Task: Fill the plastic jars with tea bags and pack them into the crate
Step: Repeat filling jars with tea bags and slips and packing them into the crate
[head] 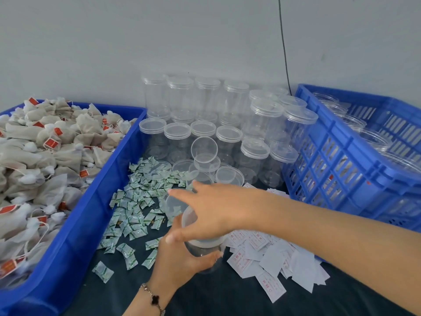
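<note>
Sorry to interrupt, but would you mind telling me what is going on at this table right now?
A person is packing tea bags into clear jars. The left hand grips an empty jar low over the dark table, while the right hand holds its lid just off the mouth. Tea bags fill the blue bin on the left, capped empty jars stand behind, and the blue crate on the right already holds some jars.

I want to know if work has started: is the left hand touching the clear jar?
Touching. The head view shows the left hand with fingers curled round the clear jar from below.
</note>
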Tool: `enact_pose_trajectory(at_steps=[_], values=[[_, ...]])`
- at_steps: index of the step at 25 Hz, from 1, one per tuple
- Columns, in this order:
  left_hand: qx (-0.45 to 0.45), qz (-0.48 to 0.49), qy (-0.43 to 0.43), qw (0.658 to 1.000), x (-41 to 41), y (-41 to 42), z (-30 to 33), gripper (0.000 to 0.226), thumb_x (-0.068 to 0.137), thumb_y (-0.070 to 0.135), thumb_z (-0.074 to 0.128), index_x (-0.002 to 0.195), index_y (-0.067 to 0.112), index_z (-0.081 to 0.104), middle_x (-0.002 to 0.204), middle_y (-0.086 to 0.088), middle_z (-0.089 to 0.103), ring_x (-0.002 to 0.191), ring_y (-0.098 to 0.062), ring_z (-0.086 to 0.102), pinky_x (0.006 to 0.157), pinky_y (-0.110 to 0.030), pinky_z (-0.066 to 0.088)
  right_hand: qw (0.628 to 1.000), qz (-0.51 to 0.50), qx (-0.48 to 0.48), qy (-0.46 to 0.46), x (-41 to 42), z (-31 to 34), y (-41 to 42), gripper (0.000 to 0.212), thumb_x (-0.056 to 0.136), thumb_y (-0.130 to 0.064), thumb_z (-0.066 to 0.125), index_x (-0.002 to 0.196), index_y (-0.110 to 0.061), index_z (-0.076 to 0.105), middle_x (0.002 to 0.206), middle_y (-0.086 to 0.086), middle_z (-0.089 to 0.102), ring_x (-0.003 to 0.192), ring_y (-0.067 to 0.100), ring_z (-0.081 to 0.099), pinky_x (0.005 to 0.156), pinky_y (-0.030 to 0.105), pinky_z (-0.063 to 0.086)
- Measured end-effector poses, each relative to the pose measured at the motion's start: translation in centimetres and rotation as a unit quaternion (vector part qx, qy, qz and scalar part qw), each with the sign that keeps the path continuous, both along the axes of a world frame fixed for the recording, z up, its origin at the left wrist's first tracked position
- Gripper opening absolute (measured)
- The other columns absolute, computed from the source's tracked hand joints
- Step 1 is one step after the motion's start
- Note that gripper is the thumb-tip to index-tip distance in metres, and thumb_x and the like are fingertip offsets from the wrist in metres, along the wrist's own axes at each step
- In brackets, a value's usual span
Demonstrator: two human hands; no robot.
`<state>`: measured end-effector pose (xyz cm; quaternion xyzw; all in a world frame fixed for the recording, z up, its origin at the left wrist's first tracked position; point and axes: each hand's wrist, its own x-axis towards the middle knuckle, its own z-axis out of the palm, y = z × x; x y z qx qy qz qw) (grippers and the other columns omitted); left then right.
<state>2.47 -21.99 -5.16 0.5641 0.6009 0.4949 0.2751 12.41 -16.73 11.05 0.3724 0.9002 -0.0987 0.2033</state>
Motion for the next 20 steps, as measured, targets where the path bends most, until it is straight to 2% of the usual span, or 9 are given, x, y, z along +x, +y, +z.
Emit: enact_pose_trajectory(at_steps=[1, 3, 5, 8, 11, 13, 15, 17, 20], values=[[0.000, -0.003, 0.000, 1.000, 0.0, 0.0, 0.1, 0.075, 0.041, 0.057, 0.079, 0.107, 0.045, 0.044, 0.105, 0.037, 0.056, 0.090, 0.012, 0.059, 0.065, -0.004, 0.043, 0.998, -0.012, 0.060, -0.011, -0.1, -0.6, -0.6, 0.085, 0.078, -0.079, 0.041, 0.142, -0.026, 0.028, 0.129, 0.013, 0.050, 0.109, 0.033, 0.052, 0.072, 0.038, 0.043], [-0.001, -0.002, 0.006, 1.000, -0.2, 0.0, 0.1, 0.076, 0.040, 0.056, 0.079, 0.106, 0.056, 0.041, 0.102, 0.036, 0.058, 0.088, 0.010, 0.059, 0.064, -0.006, 0.044, 0.995, -0.014, 0.098, -0.027, -0.5, -1.3, -1.5, 0.067, 0.082, -0.066, 0.049, 0.125, -0.015, 0.045, 0.102, 0.006, 0.058, 0.084, 0.025, 0.051, 0.054, 0.030, 0.032], [0.000, -0.002, 0.007, 1.000, -0.3, 0.0, 0.0, 0.076, 0.039, 0.055, 0.080, 0.104, 0.059, 0.041, 0.099, 0.034, 0.060, 0.086, 0.009, 0.060, 0.064, -0.006, 0.044, 0.998, 0.014, 0.043, -0.048, -0.7, -0.9, -1.2, 0.055, 0.081, -0.038, 0.064, 0.127, -0.020, 0.039, 0.096, 0.004, 0.051, 0.085, 0.024, 0.047, 0.051, 0.027, 0.029], [-0.003, 0.000, -0.001, 1.000, -0.2, 0.0, -0.1, 0.078, 0.040, 0.056, 0.081, 0.108, 0.043, 0.046, 0.095, 0.026, 0.065, 0.088, 0.009, 0.061, 0.068, -0.005, 0.044, 0.992, 0.040, -0.060, -0.107, -0.4, 0.3, 0.0, 0.085, 0.072, -0.015, 0.076, 0.136, -0.036, 0.023, 0.120, 0.007, 0.033, 0.120, 0.032, 0.031, 0.075, 0.038, 0.045], [0.002, -0.016, -0.014, 1.000, -0.1, 0.1, -0.3, 0.080, 0.045, 0.051, 0.084, 0.115, 0.032, 0.048, 0.098, 0.024, 0.065, 0.091, 0.007, 0.062, 0.070, -0.005, 0.046, 0.998, 0.025, -0.062, -0.017, -0.4, -0.6, -0.5, 0.085, 0.076, -0.053, 0.069, 0.141, -0.036, 0.017, 0.153, 0.004, 0.013, 0.142, 0.038, -0.002, 0.102, 0.057, 0.031], [-0.004, -0.015, -0.023, 1.000, -0.1, 0.1, -0.5, 0.074, 0.045, 0.052, 0.082, 0.108, 0.029, 0.054, 0.100, 0.024, 0.065, 0.091, 0.004, 0.063, 0.071, -0.008, 0.047, 0.994, 0.011, 0.084, 0.063, -1.1, -1.1, -1.1, 0.079, 0.081, -0.073, 0.044, 0.143, -0.028, 0.025, 0.154, 0.012, 0.016, 0.141, 0.042, 0.003, 0.107, 0.057, 0.022], [-0.010, -0.007, -0.026, 1.000, 0.0, 0.1, -0.6, 0.070, 0.043, 0.053, 0.082, 0.102, 0.027, 0.057, 0.095, 0.018, 0.068, 0.089, 0.003, 0.064, 0.072, -0.016, 0.049, 0.975, -0.027, 0.201, 0.090, -1.8, -1.1, -1.2, 0.077, 0.083, -0.076, 0.030, 0.135, -0.021, 0.040, 0.143, 0.018, 0.035, 0.132, 0.040, 0.027, 0.098, 0.050, 0.032], [-0.012, -0.008, -0.030, 0.999, 0.0, 0.1, -0.5, 0.067, 0.042, 0.051, 0.082, 0.101, 0.033, 0.055, 0.098, 0.017, 0.066, 0.091, 0.003, 0.063, 0.073, -0.019, 0.050, 0.976, -0.041, 0.213, 0.033, -2.1, -1.1, -1.3, 0.074, 0.083, -0.075, 0.029, 0.122, -0.014, 0.049, 0.115, 0.012, 0.056, 0.102, 0.032, 0.052, 0.070, 0.035, 0.041], [-0.005, -0.012, -0.030, 0.999, 0.1, 0.2, -0.3, 0.073, 0.039, 0.049, 0.081, 0.103, 0.044, 0.046, 0.103, 0.018, 0.062, 0.093, 0.004, 0.060, 0.072, -0.016, 0.049, 0.992, -0.020, 0.112, -0.051, -1.5, -1.0, -1.1, 0.042, 0.086, -0.044, 0.055, 0.116, -0.015, 0.051, 0.100, 0.005, 0.054, 0.092, 0.026, 0.052, 0.056, 0.027, 0.037]])
